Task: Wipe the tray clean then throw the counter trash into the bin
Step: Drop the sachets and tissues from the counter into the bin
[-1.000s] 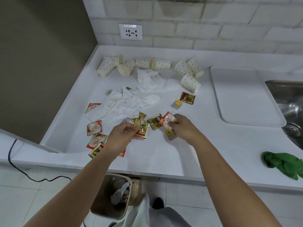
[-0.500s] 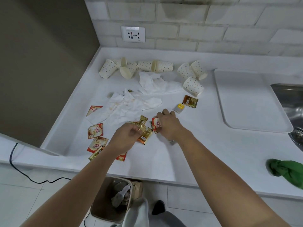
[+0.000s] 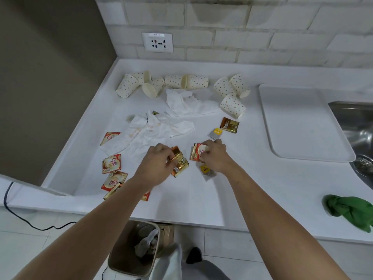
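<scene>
My left hand (image 3: 156,165) grips a bunch of gold sachet wrappers (image 3: 180,163) at the middle of the white counter (image 3: 252,184). My right hand (image 3: 215,156) holds red and gold creamer sachets (image 3: 198,153), with a yellow-tagged tea bag (image 3: 205,171) lying just under it. More creamer sachets (image 3: 112,163) lie at the left near the counter's front edge. Crumpled stained tissues (image 3: 153,132) and several spotted paper cups (image 3: 187,81) lie farther back. The white tray (image 3: 298,122) sits bare at the right. The bin (image 3: 133,249) stands on the floor below the counter edge.
A green cloth (image 3: 351,210) lies at the counter's front right. The steel sink (image 3: 359,130) is beyond the tray. Another gold wrapper (image 3: 230,125) and a tea bag (image 3: 215,133) lie behind my right hand. A black cable (image 3: 24,217) trails on the floor at left.
Both hands have gathered more wrappers: the gold sachets that lay between them are now bunched in my left hand, and my right hand has moved slightly right with its sachets.
</scene>
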A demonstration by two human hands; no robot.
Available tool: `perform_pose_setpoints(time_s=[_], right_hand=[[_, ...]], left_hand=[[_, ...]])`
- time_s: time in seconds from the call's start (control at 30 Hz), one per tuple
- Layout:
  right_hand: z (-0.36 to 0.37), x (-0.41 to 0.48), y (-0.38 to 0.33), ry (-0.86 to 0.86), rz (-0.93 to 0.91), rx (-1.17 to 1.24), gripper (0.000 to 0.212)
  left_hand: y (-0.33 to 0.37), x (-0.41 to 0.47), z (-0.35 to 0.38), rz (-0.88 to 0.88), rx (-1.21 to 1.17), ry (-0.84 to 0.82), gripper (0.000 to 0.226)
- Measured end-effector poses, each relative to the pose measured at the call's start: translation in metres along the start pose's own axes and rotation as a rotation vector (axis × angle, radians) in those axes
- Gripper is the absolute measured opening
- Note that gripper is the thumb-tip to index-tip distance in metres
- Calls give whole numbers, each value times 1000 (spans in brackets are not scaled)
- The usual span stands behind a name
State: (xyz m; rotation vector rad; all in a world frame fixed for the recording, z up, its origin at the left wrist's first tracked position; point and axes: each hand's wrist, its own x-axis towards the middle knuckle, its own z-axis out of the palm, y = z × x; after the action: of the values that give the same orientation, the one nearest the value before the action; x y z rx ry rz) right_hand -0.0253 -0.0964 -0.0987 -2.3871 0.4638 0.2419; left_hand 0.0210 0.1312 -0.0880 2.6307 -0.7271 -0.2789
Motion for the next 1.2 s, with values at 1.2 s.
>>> perform_pose_setpoints(time_s=[1.2], right_hand=[[52, -139, -103, 292, -128, 400, 23]], left_hand=[[-55, -123, -87, -248, -971, 121, 48]])
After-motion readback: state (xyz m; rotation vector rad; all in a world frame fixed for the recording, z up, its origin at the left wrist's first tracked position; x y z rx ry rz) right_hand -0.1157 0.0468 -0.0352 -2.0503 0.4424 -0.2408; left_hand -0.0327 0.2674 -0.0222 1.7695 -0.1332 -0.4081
